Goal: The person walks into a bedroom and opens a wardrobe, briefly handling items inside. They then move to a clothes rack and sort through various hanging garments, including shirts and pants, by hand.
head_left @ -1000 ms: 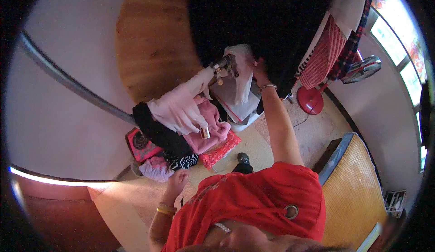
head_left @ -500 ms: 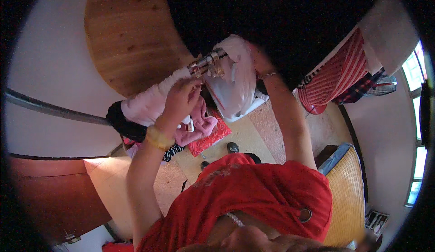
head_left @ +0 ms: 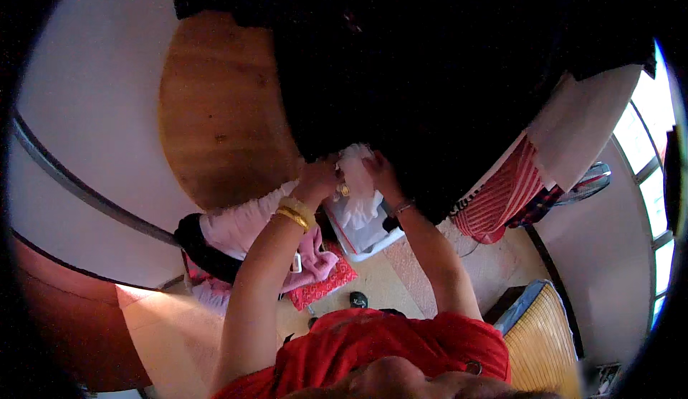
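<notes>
A red shirt (head_left: 423, 342) is being worn. Beyond it, a white bag (head_left: 359, 184) is being flanked by both hands, hanging above a white tub (head_left: 373, 247). It is being touched at its right side by the right hand (head_left: 385, 175), fingers partly curled; whether it is being gripped cannot be told. The left hand (head_left: 319, 181), which was nearer the pink towel (head_left: 312, 261) half a second ago, is now being held at the bag's left side, so two-handed handling is being allowed; its fingers are being hidden by shadow. Farther off, a striped cloth (head_left: 498, 202) is being shown. No brand or writing is being made out.
</notes>
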Motion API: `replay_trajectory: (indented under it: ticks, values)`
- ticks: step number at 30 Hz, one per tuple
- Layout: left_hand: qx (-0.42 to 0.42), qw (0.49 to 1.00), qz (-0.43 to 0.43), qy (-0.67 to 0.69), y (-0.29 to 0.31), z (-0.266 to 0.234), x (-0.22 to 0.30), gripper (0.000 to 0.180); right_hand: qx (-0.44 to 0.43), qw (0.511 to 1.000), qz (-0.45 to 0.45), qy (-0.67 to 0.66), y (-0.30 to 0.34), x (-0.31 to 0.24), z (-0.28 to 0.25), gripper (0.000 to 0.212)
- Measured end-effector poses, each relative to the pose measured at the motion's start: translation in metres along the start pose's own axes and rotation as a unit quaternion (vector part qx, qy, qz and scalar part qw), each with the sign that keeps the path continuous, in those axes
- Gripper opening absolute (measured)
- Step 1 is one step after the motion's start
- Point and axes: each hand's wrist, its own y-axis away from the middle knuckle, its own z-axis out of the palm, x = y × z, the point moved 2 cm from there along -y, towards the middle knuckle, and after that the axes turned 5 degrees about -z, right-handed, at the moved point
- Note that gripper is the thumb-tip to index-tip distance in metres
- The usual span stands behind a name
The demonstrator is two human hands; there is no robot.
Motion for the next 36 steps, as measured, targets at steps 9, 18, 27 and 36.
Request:
replay_trajectory:
  ticks: [9,18,27,36]
  values:
    - [0.148,0.983,0.095,0.055,0.049,-0.024,-0.016,0.043,-0.080,0.938,-0.161,0.297,0.101,-0.072,0.007,0.036]
    - [0.059,0.947,0.181,0.258,0.169,-0.045,-0.056,0.037,0.313,0.927,-0.171,0.116,0.174,-0.157,-0.033,0.018]
    - [0.086,0.902,0.194,0.375,0.216,-0.052,-0.090,0.034,0.364,0.903,-0.109,0.203,0.162,-0.100,-0.073,0.047]
    - [0.060,0.892,0.194,0.403,0.237,-0.088,-0.049,0.032,0.145,0.979,-0.117,0.079,0.163,-0.143,0.036,0.033]
